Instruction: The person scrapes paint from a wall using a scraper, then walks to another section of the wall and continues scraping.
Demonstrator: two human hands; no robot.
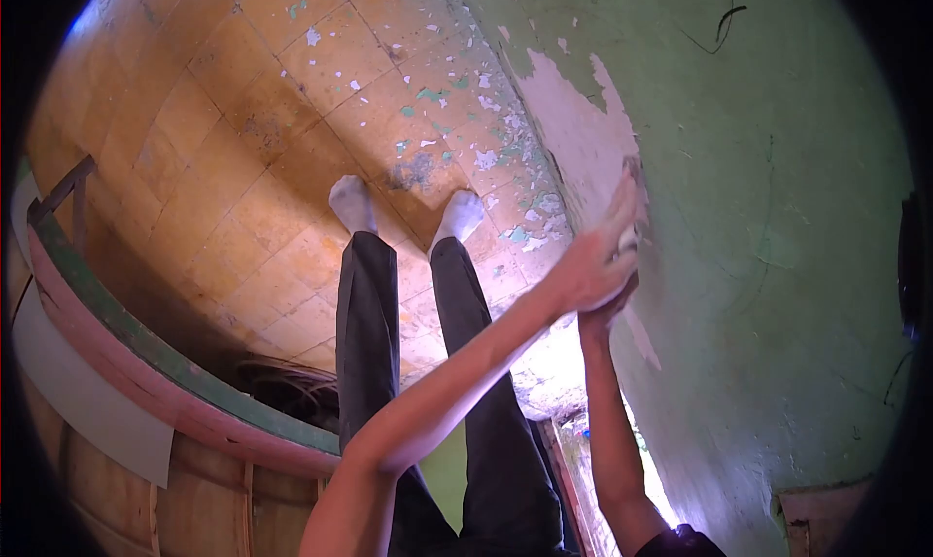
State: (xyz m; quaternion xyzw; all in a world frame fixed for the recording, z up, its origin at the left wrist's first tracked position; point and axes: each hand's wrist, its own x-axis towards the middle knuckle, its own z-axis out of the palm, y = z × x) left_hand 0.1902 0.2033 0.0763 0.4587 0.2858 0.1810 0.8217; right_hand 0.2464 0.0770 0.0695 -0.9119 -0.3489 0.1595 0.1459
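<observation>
My left hand [590, 267] reaches across to the green wall [768, 226], its fingers closed and smeared by motion. Just below and partly behind it is my right hand [612, 304], its fingers mostly hidden. The two hands meet around a narrow thing that I cannot make out, with a dark, blurred end [631, 162] against the wall. Beside them, a pale patch of wall [564, 115] shows where the green paint is gone. Its edge is ragged.
Flakes of paint [486, 158] litter the orange tiled floor [224, 100] along the wall. My feet in light socks [352, 203] stand on the tiles. A curved green and pink edge [175, 372] runs along the lower left. Bright light falls near the wall's base.
</observation>
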